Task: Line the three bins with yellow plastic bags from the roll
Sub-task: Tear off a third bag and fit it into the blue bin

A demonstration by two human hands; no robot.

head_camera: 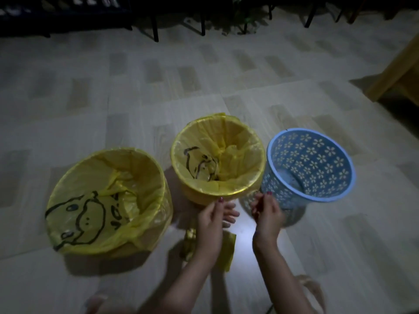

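Three bins stand in a row on the floor. The left bin (108, 242) and the middle yellow bin (195, 196) each hold a yellow bag with a black duck drawing, folded over the rim. The right one, a blue basket (340, 189) with flower-shaped holes, has no bag in it. My left hand (212, 219) hovers just in front of the middle bin, thumb up and fingers spread. Between the middle bin and the blue basket, my right hand (266, 213) is blurred with its fingers curled, and nothing shows in it. Yellow bag material (227, 249) lies on the floor under my left forearm.
The scene is dim, lit mainly near my hands. Dark furniture legs (155, 28) and a plant line the far edge of the patterned floor. A wooden piece of furniture (394, 71) stands at the far right. My feet show at the bottom edge.
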